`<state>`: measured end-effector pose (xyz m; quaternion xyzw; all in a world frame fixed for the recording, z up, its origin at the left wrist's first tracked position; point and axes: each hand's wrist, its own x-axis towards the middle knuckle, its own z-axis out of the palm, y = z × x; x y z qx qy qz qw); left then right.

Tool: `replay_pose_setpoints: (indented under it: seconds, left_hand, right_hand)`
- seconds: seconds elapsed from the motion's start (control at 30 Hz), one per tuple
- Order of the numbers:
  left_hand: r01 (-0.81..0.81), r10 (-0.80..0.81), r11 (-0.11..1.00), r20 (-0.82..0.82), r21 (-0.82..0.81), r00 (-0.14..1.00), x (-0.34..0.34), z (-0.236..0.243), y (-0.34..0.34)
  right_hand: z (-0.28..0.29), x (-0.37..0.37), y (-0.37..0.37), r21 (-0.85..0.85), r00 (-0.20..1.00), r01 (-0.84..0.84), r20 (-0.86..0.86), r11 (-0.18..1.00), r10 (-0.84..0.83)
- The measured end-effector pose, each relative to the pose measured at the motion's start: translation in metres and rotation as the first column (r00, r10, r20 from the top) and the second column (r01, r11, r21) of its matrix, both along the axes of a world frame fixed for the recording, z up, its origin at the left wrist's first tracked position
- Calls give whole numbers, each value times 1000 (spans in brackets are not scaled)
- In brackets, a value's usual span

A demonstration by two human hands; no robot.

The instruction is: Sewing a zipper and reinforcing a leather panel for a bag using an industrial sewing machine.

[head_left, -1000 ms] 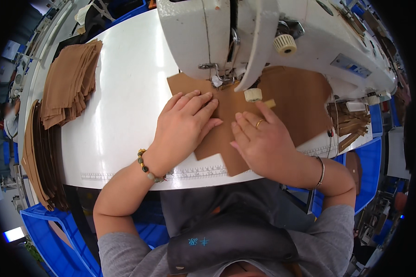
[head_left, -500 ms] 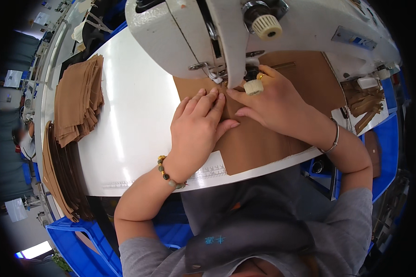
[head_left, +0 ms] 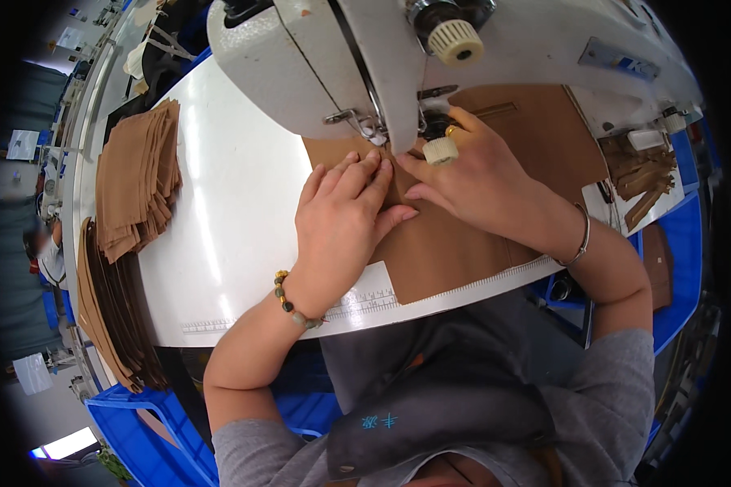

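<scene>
A brown fabric piece [head_left: 455,252] lies on the white table beneath the head of a white sewing machine [head_left: 300,73]. Flat on that cloth rests my left hand [head_left: 345,203], its fingertips just in front of the presser foot [head_left: 379,138] and its thumb spread aside. My right hand [head_left: 475,158] presses on the cloth right of the needle area, fingers apart; a cream knob [head_left: 440,151] covers part of them. A narrow slit-like welt [head_left: 495,109] shows in the fabric behind that hand. The machine head hides the exact stitching point.
Stacked brown fabric pieces [head_left: 138,174] sit at the table's left, with longer brown strips [head_left: 118,325] hanging nearer me. Small brown scraps [head_left: 638,174] lie at the right. Blue crates [head_left: 150,422] stand below the table [head_left: 219,268]. A person [head_left: 49,252] is far left.
The whole view has shifted slightly, with the machine head a little further left in it. Both hands keep nearly the same place on the fabric.
</scene>
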<state>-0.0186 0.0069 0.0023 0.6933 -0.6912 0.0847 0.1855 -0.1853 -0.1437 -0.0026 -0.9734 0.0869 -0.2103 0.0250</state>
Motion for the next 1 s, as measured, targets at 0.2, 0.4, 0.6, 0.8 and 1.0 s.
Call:
replay_pose_setpoints:
  seconds: [0.2, 0.4, 0.6, 0.8, 1.0]
  left_hand:
    - [-2, 2, 1000, 15, 19, 1000, 4, -3, -4]
    - [-9, 8, 1000, 21, 28, 1000, 4, -3, -4]
    - [-14, 14, 1000, 17, 25, 1000, 4, -3, -5]
    - [-26, 25, 999, 28, 24, 999, 5, -4, -6]
    - [-19, 19, 1000, 6, -3, 1000, 6, -4, -8]
  right_hand:
    - [-6, 4, -5, -130, 1000, -1, 22, 992, 4]
    - [-7, 5, -6, -80, 1000, 1, -9, 997, -2]
    - [-6, 4, -6, -107, 1000, 18, 1, 994, -18]
    - [-4, 8, -5, -119, 1000, 3, 7, 993, -2]
    - [24, -3, -17, 128, 996, 87, -10, 988, -86]
